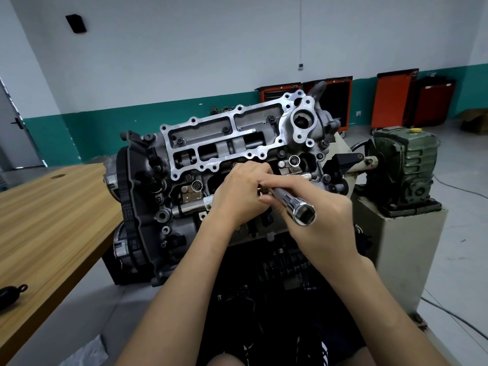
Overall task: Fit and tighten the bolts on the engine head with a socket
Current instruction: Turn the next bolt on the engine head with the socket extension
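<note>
Right hand (326,223) gripping socket (298,209) (open end nearest), left hand (237,192) over engine head (224,143)

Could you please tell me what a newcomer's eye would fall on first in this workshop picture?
First, the two hands at centre: the right hand grips a chrome socket tool, its open end facing the camera, with the left hand curled at its far end. Behind them sits the grey engine head, with a wooden table on the left and a green gearbox on the right.
</note>
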